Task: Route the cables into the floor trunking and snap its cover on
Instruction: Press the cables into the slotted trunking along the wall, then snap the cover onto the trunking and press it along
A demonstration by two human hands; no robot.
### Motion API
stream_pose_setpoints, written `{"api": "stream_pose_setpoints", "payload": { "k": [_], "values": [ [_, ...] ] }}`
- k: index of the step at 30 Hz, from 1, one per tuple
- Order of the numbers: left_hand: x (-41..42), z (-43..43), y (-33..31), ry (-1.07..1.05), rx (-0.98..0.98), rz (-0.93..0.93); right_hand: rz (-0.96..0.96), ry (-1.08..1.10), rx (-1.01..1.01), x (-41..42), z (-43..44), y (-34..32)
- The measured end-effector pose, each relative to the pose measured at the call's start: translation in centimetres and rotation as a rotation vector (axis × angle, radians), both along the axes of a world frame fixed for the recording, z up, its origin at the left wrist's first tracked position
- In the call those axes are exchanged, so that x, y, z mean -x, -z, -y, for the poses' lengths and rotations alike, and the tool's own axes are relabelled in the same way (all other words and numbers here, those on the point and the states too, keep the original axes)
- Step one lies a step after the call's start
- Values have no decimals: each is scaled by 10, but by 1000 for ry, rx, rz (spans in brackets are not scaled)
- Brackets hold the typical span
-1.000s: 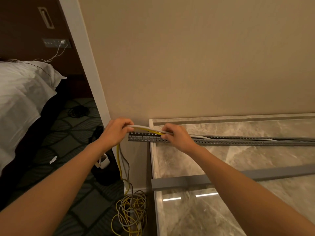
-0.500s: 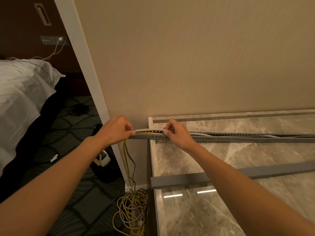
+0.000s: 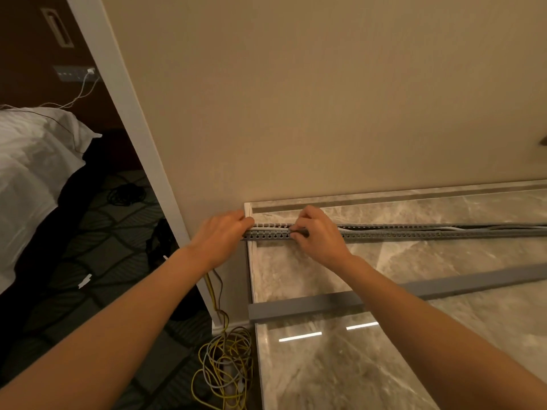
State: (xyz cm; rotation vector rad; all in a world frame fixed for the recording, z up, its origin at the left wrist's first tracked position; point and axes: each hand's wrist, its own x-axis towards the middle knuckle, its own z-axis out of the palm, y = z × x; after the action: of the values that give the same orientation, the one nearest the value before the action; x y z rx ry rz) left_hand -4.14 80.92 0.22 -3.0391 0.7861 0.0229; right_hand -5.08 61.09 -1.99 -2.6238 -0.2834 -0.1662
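Note:
A grey slotted trunking [image 3: 414, 233] lies along the marble surface, open on top, with white and grey cables [image 3: 461, 228] inside it. My left hand [image 3: 220, 236] grips the cables at the trunking's left end, where they bend down over the edge. My right hand [image 3: 316, 232] pinches and presses the cables into the channel a little to the right. The grey cover strip [image 3: 310, 304] lies loose on the marble, nearer to me. Spare yellow and grey cable is coiled [image 3: 226, 368] on the floor below.
A beige wall [image 3: 325, 99] stands right behind the trunking. The marble slab [image 3: 384, 365] ends at a left edge, with patterned carpet [image 3: 97, 261] beyond. A bed with white linen [image 3: 32, 173] stands at the far left, and a wall socket [image 3: 74, 73] above it.
The raised loop of yellow and white cable at the left end has been pushed down into the channel. Both hands moved lower onto the trunking.

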Motion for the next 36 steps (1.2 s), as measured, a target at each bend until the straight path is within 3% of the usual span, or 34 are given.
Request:
{"api": "stream_pose_setpoints", "payload": {
  "k": [11, 16, 21, 26, 32, 36],
  "values": [
    [1, 45, -5, -49, -186, 1, -187, 1, 68, 12, 22, -10],
    [5, 69, -5, 21, -158, -3, -160, 95, 117, 22, 52, -8],
    [10, 86, -3, -39, -196, -25, -309, 133, -8, 19, 50, -11],
    [10, 98, -15, -81, -210, -82, -323, 148, 93, 28, 73, -16],
    [21, 149, -20, -4, -56, -136, -397, 253, 54, 54, 125, -21],
    [33, 206, -17, 68, 82, -273, -399, 340, 37, 76, 181, -20]
  ]
}}
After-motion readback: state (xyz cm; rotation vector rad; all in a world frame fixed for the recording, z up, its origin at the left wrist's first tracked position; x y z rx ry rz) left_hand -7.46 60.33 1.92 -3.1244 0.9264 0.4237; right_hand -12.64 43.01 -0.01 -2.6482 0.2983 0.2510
